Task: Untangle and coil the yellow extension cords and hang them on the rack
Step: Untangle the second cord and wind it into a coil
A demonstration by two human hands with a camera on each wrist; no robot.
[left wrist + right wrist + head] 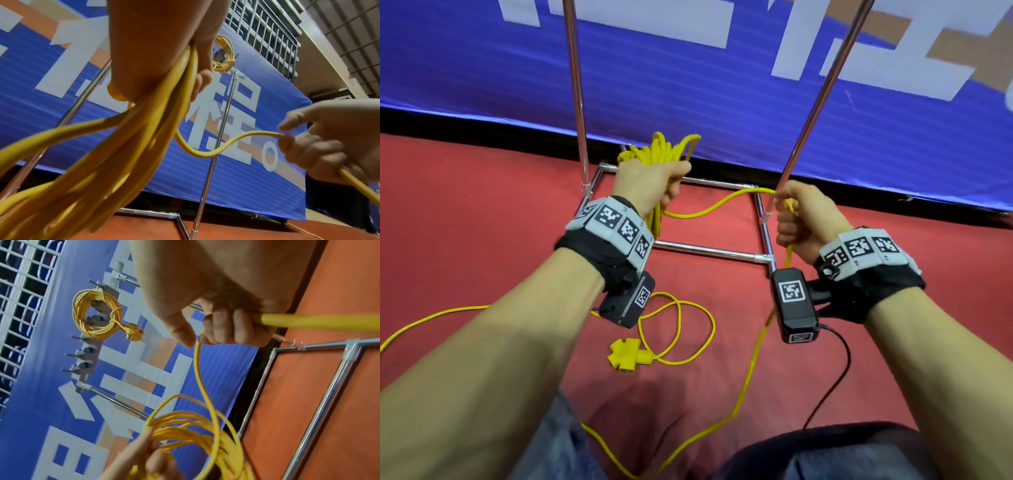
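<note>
Presently left hand [650,185] grips the coiled yellow cord [664,150]; right hand [804,219] pinches its loose strand [709,209].

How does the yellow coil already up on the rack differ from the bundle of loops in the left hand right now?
1. The hung coil hangs from a hook on the rack, touched by no hand; the held bundle is gripped by the left hand.
2. The hung coil is closed off, a strand wrapped around it and its plug dangling; the held bundle runs on to the right hand and down to the floor.

Both are yellow cord in loops.
</note>
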